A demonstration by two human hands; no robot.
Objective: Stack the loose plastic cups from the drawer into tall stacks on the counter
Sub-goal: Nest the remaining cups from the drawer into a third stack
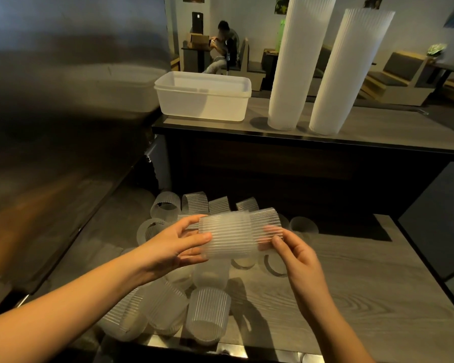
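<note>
At the left, the left hand (173, 244) grips a ribbed, frosted cup (226, 242) that lies on its side above the drawer (364, 284) — thumb across the near wall, fingers curled over the far one. Just to its right a second cup (266, 222) lies in line with it, one end overlapping the first; blur makes it hard to say how far in it sits. The right hand (296, 250) pinches this second cup, fingertips showing through the plastic. So both hands are closed on a cup and neither is free.

The step in hand looks like nesting these two. To do it well, the two should stay on one line, narrow base going into open mouth. The grip wants to be light, since thin walls likely go oval under a squeeze and then bind. A slight twist should let the ribs settle, and the push should end at seated, not jammed.

Under the hands the loose cups (207, 313) lie tumbled in the drawer, some on their sides, some mouth down. It probably pays to build a short run here before lifting.

Up on the desk (378, 132), right of a white tub (202, 100), two tall stacks (294, 61) stand just beside each other. They look easy to tip — one hand should steady a stack while the other lowers the new run straight down.
</note>
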